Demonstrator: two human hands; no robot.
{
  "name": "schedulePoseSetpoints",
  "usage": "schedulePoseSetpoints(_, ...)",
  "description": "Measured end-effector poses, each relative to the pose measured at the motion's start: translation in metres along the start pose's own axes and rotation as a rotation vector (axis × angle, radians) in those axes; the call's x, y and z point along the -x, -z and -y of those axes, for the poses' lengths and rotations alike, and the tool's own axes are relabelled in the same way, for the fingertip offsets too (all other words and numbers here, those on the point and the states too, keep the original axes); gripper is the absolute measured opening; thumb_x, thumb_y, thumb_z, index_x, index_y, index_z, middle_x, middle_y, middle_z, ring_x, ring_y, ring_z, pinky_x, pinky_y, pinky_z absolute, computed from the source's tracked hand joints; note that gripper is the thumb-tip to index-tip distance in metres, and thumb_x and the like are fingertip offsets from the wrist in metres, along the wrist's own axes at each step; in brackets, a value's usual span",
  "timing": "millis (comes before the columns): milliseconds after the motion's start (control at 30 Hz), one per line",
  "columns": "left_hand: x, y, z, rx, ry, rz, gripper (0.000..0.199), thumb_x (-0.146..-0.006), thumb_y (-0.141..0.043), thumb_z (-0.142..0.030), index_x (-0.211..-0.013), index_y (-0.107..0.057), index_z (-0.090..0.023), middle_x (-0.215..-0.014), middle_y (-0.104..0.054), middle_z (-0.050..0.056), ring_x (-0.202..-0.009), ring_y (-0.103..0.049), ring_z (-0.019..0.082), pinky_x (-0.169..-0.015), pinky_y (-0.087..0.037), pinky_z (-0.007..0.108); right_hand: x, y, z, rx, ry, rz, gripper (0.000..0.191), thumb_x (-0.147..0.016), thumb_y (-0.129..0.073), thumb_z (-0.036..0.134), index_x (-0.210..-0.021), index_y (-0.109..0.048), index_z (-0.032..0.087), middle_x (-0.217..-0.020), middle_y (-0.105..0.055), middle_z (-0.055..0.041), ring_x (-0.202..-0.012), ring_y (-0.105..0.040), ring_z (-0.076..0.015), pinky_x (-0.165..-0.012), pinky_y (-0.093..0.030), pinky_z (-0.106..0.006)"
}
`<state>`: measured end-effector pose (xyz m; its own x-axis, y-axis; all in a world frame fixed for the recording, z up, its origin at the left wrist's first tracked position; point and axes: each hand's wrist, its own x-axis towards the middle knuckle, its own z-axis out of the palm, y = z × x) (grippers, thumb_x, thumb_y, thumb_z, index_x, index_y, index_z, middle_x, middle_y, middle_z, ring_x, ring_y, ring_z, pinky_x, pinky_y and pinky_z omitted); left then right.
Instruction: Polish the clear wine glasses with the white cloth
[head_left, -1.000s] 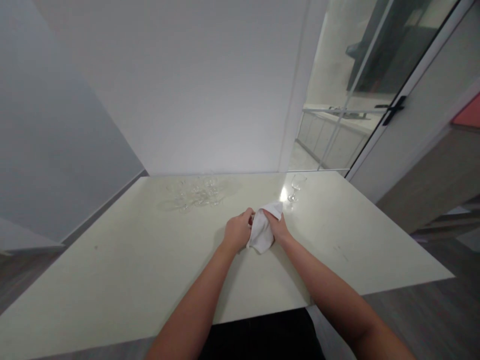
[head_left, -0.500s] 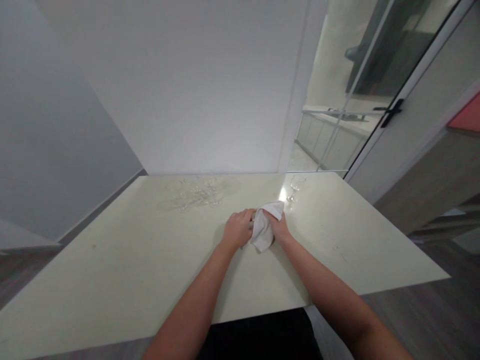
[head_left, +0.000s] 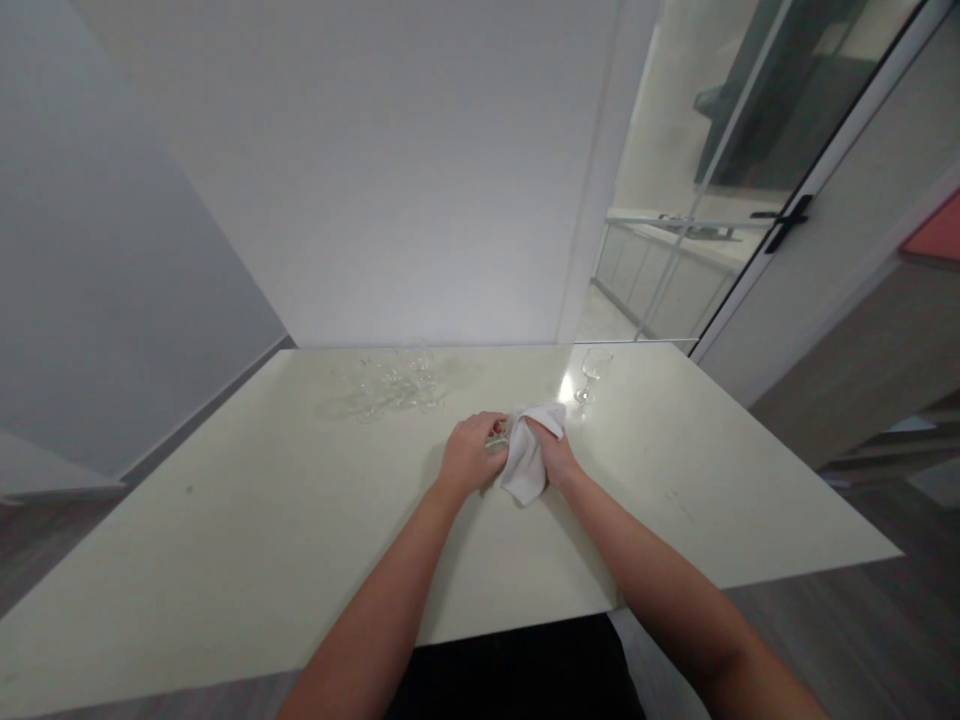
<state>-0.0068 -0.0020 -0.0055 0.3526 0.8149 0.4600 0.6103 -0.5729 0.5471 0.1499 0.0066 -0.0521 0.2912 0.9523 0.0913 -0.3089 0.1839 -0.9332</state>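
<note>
Above the middle of the pale table [head_left: 285, 540], my left hand [head_left: 472, 452] is curved round a clear glass [head_left: 497, 436], most of which its fingers and the cloth hide. My right hand [head_left: 553, 455] grips a white cloth [head_left: 525, 465] against the right side of that glass; part of the cloth hangs down between the hands. Beyond my right hand, a stemmed glass [head_left: 595, 372] stands upright near the table's back edge. Several clear glasses [head_left: 405, 380] are grouped at the back, left of centre.
A white wall [head_left: 435, 180] rises behind the table. At the back right is a glass-paned door with a black handle [head_left: 787, 222]; a counter [head_left: 675, 240] shows through it. Grey floor shows past the table's front right edge.
My left hand has shifted slightly left and its fingers have loosened, so more of the glass shows. The cloth and my right hand are nearly unmoved.
</note>
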Motion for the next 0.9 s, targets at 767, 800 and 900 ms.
schedulePoseSetpoints(767,0.002,-0.006,0.000,0.004,0.033,-0.036,0.028,-0.070,-0.061,-0.023,-0.098,-0.060,-0.022,-0.091,-0.064,0.005,-0.081,-0.058,0.017,-0.074,-0.045,0.027,-0.009,0.009,-0.006,0.149,0.055,-0.046,0.039,-0.071,-0.062,0.047,-0.098,-0.062,0.020,-0.104,-0.066,-0.0052,-0.098,-0.060,-0.0223,-0.092,-0.045,-0.039)
schedulePoseSetpoints(800,0.003,-0.006,-0.001,-0.032,0.007,-0.024,0.030,-0.070,-0.061,-0.022,-0.100,-0.060,-0.022,-0.093,-0.063,0.005,-0.083,-0.058,0.018,-0.075,-0.044,0.027,-0.009,0.009,-0.006,0.140,0.043,-0.059,0.040,-0.072,-0.061,0.048,-0.100,-0.061,0.020,-0.105,-0.066,-0.0055,-0.099,-0.060,-0.0222,-0.092,-0.045,-0.039)
schedulePoseSetpoints(900,0.003,-0.005,-0.001,-0.048,0.027,0.003,0.030,-0.072,-0.058,-0.021,-0.102,-0.059,-0.023,-0.094,-0.064,0.004,-0.080,-0.059,0.017,-0.071,-0.044,0.027,-0.009,0.008,-0.005,0.129,0.035,-0.068,0.040,-0.070,-0.062,0.047,-0.099,-0.061,0.019,-0.104,-0.066,-0.0053,-0.097,-0.060,-0.0223,-0.090,-0.046,-0.039)
